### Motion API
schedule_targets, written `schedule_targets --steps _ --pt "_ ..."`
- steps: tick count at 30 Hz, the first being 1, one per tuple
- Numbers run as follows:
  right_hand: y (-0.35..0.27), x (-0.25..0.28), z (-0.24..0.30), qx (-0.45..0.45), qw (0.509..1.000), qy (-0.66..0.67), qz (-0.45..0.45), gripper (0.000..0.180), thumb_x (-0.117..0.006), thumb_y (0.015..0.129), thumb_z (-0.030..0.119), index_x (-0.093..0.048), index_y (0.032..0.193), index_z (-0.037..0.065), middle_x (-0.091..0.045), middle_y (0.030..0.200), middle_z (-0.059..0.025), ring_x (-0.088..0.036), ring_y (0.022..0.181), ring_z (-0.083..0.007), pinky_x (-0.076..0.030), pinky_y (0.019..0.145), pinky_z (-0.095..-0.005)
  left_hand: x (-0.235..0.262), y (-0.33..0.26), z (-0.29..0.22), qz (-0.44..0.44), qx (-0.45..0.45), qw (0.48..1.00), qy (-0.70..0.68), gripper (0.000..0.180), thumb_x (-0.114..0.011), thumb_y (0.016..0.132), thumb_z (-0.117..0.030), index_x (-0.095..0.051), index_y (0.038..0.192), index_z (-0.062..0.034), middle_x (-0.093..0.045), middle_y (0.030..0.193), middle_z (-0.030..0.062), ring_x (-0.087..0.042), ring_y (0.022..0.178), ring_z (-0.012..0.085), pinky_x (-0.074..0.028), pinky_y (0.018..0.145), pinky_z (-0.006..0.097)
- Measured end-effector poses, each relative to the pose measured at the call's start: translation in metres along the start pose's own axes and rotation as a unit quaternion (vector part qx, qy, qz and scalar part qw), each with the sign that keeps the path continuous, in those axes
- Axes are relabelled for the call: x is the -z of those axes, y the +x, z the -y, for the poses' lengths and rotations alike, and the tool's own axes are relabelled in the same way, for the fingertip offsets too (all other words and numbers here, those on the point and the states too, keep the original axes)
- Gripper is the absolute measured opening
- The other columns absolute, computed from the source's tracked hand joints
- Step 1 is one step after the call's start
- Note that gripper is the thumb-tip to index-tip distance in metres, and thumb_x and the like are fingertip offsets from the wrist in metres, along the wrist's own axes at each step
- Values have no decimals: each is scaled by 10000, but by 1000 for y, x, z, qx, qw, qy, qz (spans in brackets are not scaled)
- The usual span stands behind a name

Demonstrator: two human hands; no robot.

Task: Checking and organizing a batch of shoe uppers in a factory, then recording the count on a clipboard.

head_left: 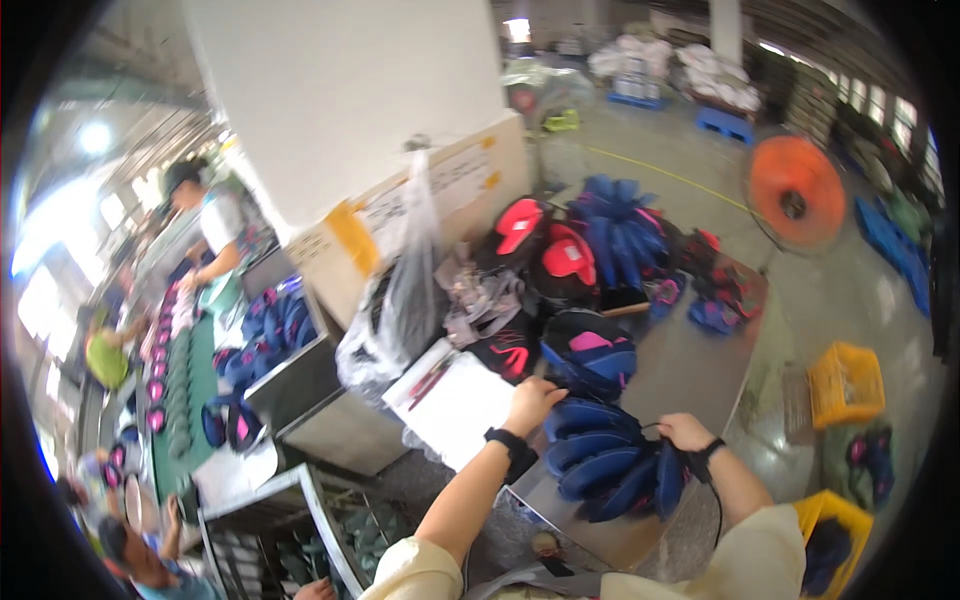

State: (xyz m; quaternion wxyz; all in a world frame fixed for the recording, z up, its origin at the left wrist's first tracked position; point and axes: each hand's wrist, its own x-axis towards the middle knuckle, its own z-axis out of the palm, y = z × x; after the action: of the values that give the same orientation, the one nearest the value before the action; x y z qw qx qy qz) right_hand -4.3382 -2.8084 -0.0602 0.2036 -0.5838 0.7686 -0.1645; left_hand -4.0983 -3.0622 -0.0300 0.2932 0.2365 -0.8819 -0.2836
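Left fingers, right fingers by blue pieces, can't tell if clamped, white paper beside, blue-and-pink bundle ahead

Left fingers, right fingers at fanned blue pieces on table; orange fan beyond.

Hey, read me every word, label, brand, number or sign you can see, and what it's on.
White papers on the beige panel: dark lettering, too blurred to quote.
Upper red patch: white mark, too small to read.
Large white sheet: no writing I can make out.
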Motion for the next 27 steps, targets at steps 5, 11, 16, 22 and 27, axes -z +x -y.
schedule_targets --steps 5,11,16,22,27 --pt "-64 30 -1 -195 787 571 -127 193 -474 912 173 -520 760 63 -562 667 -52 -597 669 -187 -528 535 -337 37 -27 -103 21 -72 981 -181 127 -618 818 -111 -618 816 15 -593 1091 196 -615 881 289 -479 749 326" --pt "-103 84 43 67 677 635 -366 237 -460 943 259 -435 763 106 -390 604 2 -473 564 -121 -504 483 -288 106 -118 -234 63 -117 912 -389 199 -510 913 -135 -540 834 45 -598 1054 156 -574 954 259 -441 807 327" --pt "-108 138 103 176 708 636 -252 250 -454 950 278 -420 769 109 -346 603 22 -390 530 -83 -351 424 -210 174 -238 -287 -72 -84 934 -340 182 -506 911 -112 -550 854 56 -599 846 141 -594 787 234 -467 707 318" --pt "-140 100 177 305 727 611 -74 235 -450 955 239 -434 775 89 -334 592 21 -322 489 -66 -274 430 -202 160 -435 -377 -348 76 905 -231 211 -498 896 -71 -568 762 76 -596 759 136 -588 713 192 -471 640 293" --pt "-177 51 285 353 693 603 179 282 -482 936 275 -408 733 94 -275 535 42 -288 428 -68 -233 400 -222 116 -570 -495 -641 110 755 -80 213 -481 883 -69 -610 762 49 -613 717 148 -589 609 200 -479 553 294"
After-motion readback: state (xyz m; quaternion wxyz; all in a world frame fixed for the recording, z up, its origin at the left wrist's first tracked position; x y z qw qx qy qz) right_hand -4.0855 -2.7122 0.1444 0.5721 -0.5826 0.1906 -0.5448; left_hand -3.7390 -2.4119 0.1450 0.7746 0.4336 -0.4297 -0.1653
